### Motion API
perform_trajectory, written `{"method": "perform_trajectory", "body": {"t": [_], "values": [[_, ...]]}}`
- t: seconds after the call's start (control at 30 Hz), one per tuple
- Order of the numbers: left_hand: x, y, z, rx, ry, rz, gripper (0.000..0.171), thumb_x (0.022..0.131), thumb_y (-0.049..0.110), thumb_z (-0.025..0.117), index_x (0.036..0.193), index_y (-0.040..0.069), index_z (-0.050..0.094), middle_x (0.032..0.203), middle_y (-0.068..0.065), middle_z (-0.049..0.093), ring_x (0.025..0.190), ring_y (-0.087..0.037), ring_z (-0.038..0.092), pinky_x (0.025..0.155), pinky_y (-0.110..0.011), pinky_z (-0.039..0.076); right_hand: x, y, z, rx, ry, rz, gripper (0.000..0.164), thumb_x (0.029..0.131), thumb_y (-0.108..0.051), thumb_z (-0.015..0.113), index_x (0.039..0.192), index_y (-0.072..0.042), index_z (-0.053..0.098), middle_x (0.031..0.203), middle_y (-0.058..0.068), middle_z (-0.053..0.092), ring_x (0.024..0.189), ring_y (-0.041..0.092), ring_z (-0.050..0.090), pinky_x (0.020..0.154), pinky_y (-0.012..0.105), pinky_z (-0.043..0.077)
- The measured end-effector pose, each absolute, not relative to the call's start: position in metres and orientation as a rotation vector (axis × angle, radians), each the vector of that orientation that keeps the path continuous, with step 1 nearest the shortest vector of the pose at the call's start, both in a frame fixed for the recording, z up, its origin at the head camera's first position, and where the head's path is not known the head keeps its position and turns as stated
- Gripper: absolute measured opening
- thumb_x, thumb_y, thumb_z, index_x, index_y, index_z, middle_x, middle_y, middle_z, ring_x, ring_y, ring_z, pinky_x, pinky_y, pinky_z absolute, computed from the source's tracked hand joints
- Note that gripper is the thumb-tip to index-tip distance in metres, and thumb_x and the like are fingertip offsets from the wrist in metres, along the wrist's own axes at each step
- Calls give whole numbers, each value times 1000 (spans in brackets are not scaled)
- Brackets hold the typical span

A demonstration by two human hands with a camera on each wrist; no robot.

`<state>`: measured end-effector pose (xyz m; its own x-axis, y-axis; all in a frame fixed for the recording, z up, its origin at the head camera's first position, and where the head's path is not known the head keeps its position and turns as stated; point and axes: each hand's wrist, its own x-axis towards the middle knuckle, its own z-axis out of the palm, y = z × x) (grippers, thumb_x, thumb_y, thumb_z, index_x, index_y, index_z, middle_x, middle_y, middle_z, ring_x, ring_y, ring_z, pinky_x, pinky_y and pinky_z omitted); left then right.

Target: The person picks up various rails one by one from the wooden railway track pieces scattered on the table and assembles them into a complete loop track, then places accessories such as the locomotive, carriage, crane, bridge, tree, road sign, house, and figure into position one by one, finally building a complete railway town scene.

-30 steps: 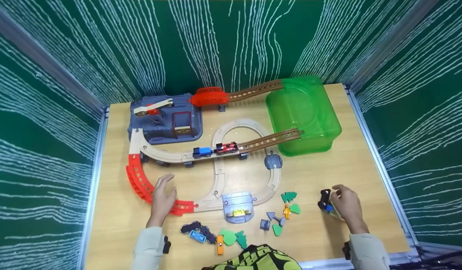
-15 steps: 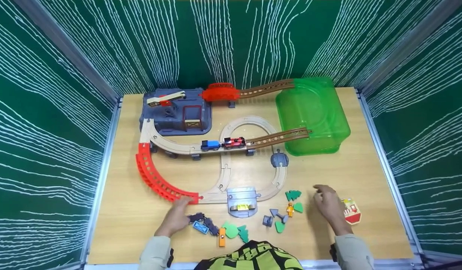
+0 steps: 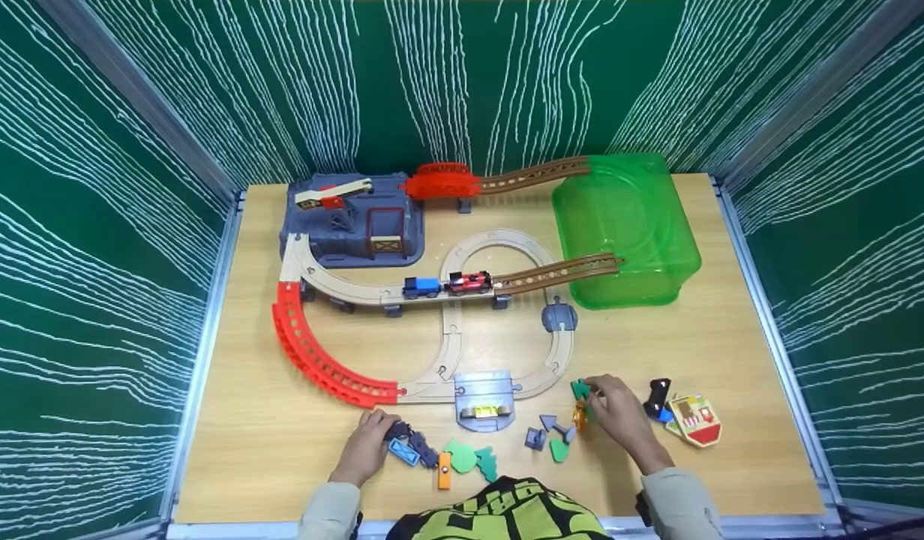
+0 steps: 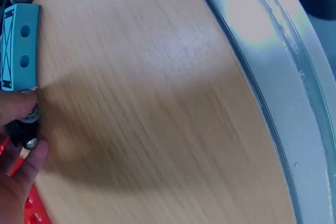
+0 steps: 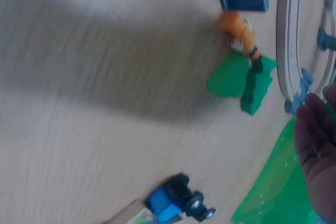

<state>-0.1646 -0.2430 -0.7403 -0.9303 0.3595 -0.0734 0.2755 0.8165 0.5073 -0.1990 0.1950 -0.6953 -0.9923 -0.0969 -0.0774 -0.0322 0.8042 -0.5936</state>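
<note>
My left hand (image 3: 367, 448) is at the front left, its thumb and fingers pinching the end of a black toy train wagon (image 4: 23, 129). A second dark wagon (image 3: 423, 451) and a light blue slotted block (image 4: 23, 48) lie right beside it. My right hand (image 3: 621, 416) holds nothing and hovers with loosely extended fingers by the green toy tree (image 3: 580, 388). In the right wrist view, that hand (image 5: 320, 156) shows apart from the tree (image 5: 257, 87), the rounded green piece (image 5: 229, 77) and the orange figure (image 5: 241, 32).
A wooden track loop (image 3: 499, 238) fills the middle, with a red engine (image 3: 469, 282) and blue wagon (image 3: 421, 286) on its raised part. A green bin (image 3: 627, 277) stands back right, a grey crane base (image 3: 319, 244) back left. A black toy vehicle (image 3: 658, 397) and wooden sign (image 3: 694, 420) lie right.
My left hand has come from over the red track down to the black wagon and pinches it. My right hand has moved left from the black vehicle and sign to the green tree.
</note>
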Motion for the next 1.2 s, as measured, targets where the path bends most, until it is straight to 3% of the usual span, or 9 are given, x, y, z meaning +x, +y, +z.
{"method": "perform_trajectory", "body": {"t": [0.43,0.7,0.97,1.2], "values": [[-162,-249,-740,460,2816,887,48,64,-13,61,107,7,60,95,-2,55,95,-20,42,80,-36,45,-186,136,-694,-364,2804,-998,21,77,-2,60,96,-11,62,91,-1,58,84,11,54,72,29,48],[-166,-245,-733,385,2821,954,46,67,-14,59,107,8,61,94,-2,54,96,-22,43,83,-40,43,-193,66,-685,-968,2652,-880,22,81,-13,58,103,-12,61,93,-2,59,85,11,53,75,27,47],[-170,-237,-739,427,2884,987,44,65,-12,61,106,5,61,92,-1,55,92,-21,44,80,-37,43,-203,2,-691,-1437,2566,-633,17,82,-17,56,96,-11,63,87,-4,60,78,8,54,70,18,46],[-167,-232,-740,348,2835,1021,42,68,-7,61,109,1,59,95,-2,55,96,-21,43,84,-37,42,-195,-22,-705,-1419,2531,-438,31,77,-23,62,106,-14,59,94,-3,55,81,10,52,71,22,46]]}}
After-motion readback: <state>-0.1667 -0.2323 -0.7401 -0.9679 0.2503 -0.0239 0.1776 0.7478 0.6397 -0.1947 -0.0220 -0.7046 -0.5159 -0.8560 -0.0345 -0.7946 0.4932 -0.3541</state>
